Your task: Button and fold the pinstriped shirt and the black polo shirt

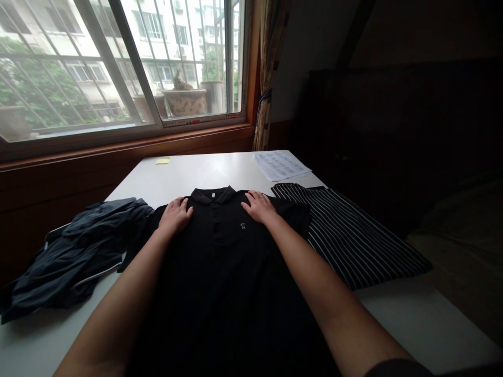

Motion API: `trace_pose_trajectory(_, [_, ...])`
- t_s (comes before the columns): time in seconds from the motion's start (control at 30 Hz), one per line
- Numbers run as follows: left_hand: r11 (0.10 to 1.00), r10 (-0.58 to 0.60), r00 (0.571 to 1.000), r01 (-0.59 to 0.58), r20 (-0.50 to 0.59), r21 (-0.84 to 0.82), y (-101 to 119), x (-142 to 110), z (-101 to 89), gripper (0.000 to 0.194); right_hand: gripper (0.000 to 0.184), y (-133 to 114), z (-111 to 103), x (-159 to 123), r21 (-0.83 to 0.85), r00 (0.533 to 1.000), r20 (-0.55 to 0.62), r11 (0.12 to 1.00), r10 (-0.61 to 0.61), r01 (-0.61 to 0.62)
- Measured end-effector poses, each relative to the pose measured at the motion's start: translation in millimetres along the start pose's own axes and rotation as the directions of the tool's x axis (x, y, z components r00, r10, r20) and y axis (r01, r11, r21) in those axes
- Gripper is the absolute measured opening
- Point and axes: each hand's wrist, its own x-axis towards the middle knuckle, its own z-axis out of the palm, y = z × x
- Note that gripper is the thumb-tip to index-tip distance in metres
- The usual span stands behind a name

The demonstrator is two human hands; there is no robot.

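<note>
A black polo shirt lies spread front side up on the white table, its collar pointing toward the window. My left hand rests flat on the shirt's left shoulder area, fingers stretched out. On the opposite shoulder lies my right hand, palm down with the fingers apart. Between the hands are the collar, a small white label inside it, and the button placket. A small light logo shows on the chest, below my right hand. The lower part of the shirt fades into darkness between my forearms.
A crumpled dark garment with white piping lies at the left. To the right is a black-and-white striped garment, laid flat. Printed papers and a yellow sticky note sit at the far end, below a barred window.
</note>
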Motion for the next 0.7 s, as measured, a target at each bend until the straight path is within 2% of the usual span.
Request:
trace_pose_trajectory(0.2, [0.999, 0.053, 0.995, -0.053, 0.084, -0.004, -7.5, -9.5, -4.6, 0.070, 0.067, 4.7, -2.4, -3.9, -0.007, 0.998, 0.053, 1.000, -0.022, 0.022])
trace_pose_trajectory(0.33, [0.999, 0.035, 0.993, -0.036, 0.115, 0.009, -6.7, -24.6, -8.1, 0.068, 0.069, 7.8, -3.0, -4.2, -0.013, 0.993, 0.117, 1.000, -0.027, 0.029])
trace_pose_trajectory(0.43, [0.998, 0.036, 0.993, -0.041, 0.112, 0.040, -3.3, -45.6, -10.0, 0.066, 0.071, 8.9, -3.2, -3.5, -0.016, 0.988, 0.152, 0.999, -0.035, 0.037])
trace_pose_trajectory(0.57, [0.994, 0.087, 0.993, -0.093, 0.085, 0.060, -2.6, -85.5, -16.8, 0.064, 0.072, 8.6, -4.6, -3.7, -0.015, 0.984, 0.176, 0.999, -0.039, 0.042])
trace_pose_trajectory(0.7, [0.983, 0.177, 0.980, -0.180, 0.088, 0.023, -17.1, -115.2, -43.4, 0.061, 0.071, 7.0, -6.7, -5.5, -0.007, 0.985, 0.168, 0.999, -0.034, 0.036])
